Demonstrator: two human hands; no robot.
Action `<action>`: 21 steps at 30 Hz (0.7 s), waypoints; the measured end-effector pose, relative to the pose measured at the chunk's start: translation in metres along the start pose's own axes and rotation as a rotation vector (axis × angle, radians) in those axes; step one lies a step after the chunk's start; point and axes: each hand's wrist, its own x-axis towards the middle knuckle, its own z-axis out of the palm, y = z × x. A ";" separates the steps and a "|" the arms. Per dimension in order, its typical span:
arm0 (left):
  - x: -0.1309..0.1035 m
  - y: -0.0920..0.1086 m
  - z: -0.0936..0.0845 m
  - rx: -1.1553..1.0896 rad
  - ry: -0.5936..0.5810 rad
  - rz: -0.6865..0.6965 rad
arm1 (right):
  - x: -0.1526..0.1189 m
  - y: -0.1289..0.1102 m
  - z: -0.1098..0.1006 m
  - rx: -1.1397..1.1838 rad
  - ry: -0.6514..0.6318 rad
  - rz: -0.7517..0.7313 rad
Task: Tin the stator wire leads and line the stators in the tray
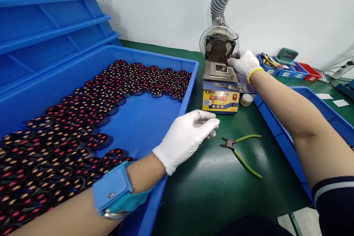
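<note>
Pinching a round wound coil (pixel 227 61) with the right hand (pixel 245 62) at the rear edge of the solder pot (pixel 220 97), just before the fan guard (pixel 218 50).
Holding the left hand (pixel 189 136) released, fingers loosely bent, by the right edge of the blue tray (pixel 143 118) of similar coils (pixel 69 147); having diagonal cutting pliers (pixel 231 144) lying on the green tabletop (pixel 207 191), between the solder pot and the front edge.
</note>
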 end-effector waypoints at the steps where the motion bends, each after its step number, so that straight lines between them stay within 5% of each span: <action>1: 0.000 0.000 0.000 0.004 -0.007 0.004 | 0.003 0.001 0.003 -0.013 -0.002 0.001; 21: 0.000 -0.001 0.000 0.004 -0.055 0.015 | 0.012 0.006 0.017 -0.060 0.003 0.041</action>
